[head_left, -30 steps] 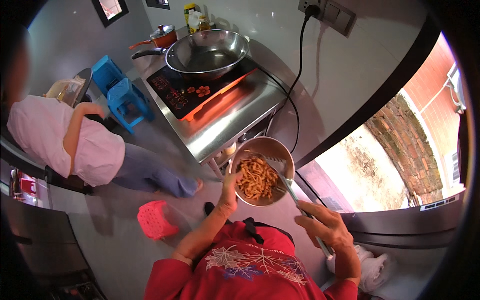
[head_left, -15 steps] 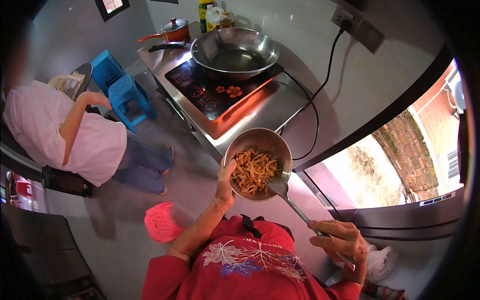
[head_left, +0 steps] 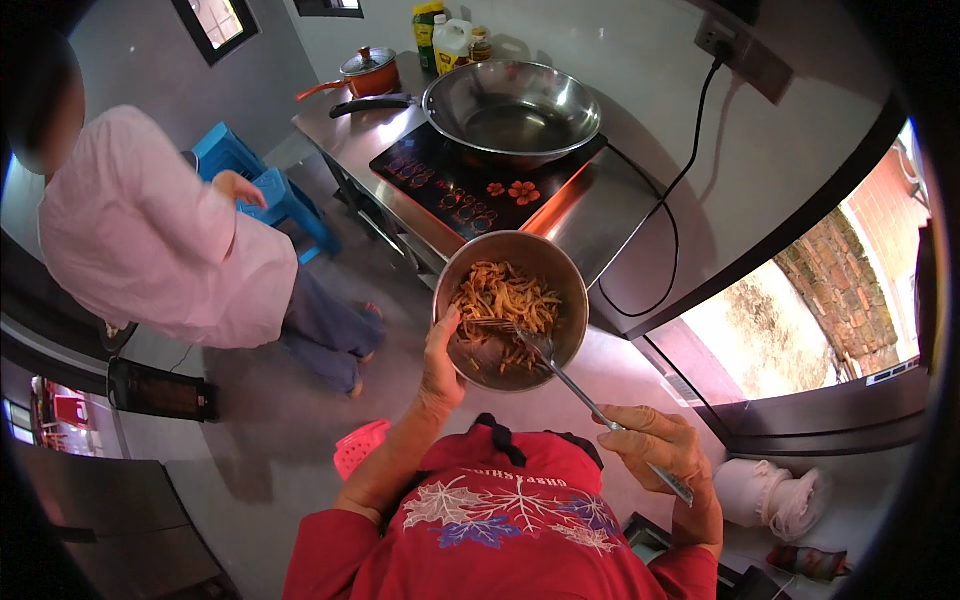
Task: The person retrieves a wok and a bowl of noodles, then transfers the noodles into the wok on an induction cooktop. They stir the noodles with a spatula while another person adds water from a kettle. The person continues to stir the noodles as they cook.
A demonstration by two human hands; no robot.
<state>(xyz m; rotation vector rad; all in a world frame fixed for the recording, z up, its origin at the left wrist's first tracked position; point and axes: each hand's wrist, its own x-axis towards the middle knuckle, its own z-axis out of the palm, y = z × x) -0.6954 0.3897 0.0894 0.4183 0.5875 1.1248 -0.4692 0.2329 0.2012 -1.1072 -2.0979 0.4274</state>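
Note:
A round metal bowl (head_left: pixel 571 310) is held in front of my chest, my left hand (head_left: pixel 440 362) gripping its near left rim with the thumb over the edge. Thin yellow-brown strips of food (head_left: pixel 520 292) fill its far side, and the bare bottom shows nearer me. My right hand (head_left: pixel 660 447) is closed round the long handle of a metal slotted spatula (head_left: pixel 572 384). The spatula's slotted head lies in the bowl, against the strips. Just beyond the bowl, a large steel wok (head_left: pixel 520 120) with a black handle sits on a black induction cooker (head_left: pixel 465 190).
The cooker rests on a steel counter (head_left: pixel 610 225); an orange lidded pot (head_left: pixel 368 75) and bottles (head_left: pixel 450 40) stand behind. A black cord (head_left: pixel 690 165) hangs at the right. Another person (head_left: pixel 190 240) stands left near blue stools (head_left: pixel 285 205). A pink basket-like thing (head_left: pixel 358 447) is below my left arm.
The spatula's head has shifted left and the strips are pushed toward the bowl's far side. The other person has turned and moved an arm. My view has shifted slightly.

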